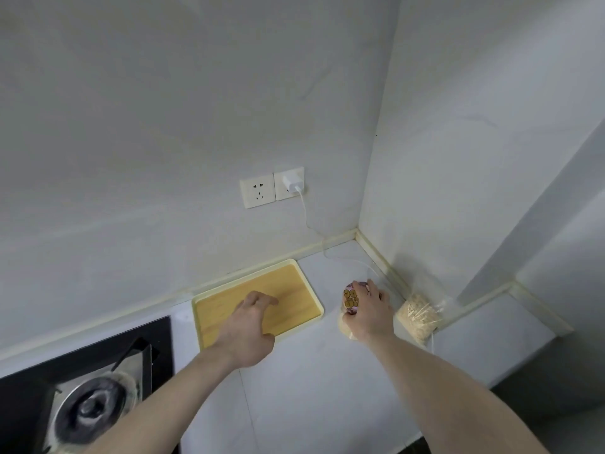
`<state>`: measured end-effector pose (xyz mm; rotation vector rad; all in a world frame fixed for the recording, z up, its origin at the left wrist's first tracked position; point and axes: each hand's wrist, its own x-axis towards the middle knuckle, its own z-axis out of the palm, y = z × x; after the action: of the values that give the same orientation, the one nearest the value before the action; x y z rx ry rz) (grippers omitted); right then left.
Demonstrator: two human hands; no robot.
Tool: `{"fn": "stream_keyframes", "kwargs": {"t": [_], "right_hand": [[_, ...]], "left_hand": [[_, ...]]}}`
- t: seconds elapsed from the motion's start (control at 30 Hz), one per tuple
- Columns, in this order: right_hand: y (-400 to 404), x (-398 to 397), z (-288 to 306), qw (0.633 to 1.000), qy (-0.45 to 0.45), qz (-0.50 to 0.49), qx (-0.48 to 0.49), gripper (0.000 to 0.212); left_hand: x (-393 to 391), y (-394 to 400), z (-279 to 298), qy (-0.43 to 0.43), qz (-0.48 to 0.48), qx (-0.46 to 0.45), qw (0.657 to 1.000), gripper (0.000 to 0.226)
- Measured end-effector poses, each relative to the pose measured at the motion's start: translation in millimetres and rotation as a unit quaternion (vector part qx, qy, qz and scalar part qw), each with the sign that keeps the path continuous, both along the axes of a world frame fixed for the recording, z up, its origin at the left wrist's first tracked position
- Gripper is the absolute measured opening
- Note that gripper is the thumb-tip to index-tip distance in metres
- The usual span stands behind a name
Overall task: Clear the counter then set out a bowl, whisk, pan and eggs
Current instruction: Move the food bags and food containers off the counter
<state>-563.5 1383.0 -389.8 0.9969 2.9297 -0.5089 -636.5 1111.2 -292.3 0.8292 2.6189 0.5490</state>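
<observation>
My right hand (370,314) is closed around a small packaged food item (350,299) with a printed wrapper, on the pale counter (311,371) near the corner. My left hand (248,326) hovers with fingers spread over a yellow wooden tray (294,283) that lies against the back wall; nothing is in it. A clear plastic bag of pale noodles or sprouts (419,314) stands just right of my right hand, by the side wall. No bowl, whisk, pan or eggs are in view.
A black gas hob with a burner (91,407) fills the lower left. A white charger (293,181) sits in a wall socket, and its cable (330,253) trails down onto the counter behind the packet. The counter's edge runs along the lower right.
</observation>
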Motion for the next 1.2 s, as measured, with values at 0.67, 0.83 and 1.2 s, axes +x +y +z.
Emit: {"fn": "stream_keyframes", "kwargs": {"t": [0.67,0.83,1.2], "right_hand": [[-96,-10,22,0.977,0.101,0.186,-0.016,0.064],[-229,-7,47,0.921,0.135,0.344,-0.125,0.054],[-535,82,122,0.79,0.104,0.551,-0.248,0.056]], "left_hand": [[53,-112,2,0.051,0.084,-0.008,0.995,0.067],[97,-220,6,0.054,0.192,0.007,0.98,0.066],[289,-482,42,0.11,0.422,0.005,0.9,0.065]]}}
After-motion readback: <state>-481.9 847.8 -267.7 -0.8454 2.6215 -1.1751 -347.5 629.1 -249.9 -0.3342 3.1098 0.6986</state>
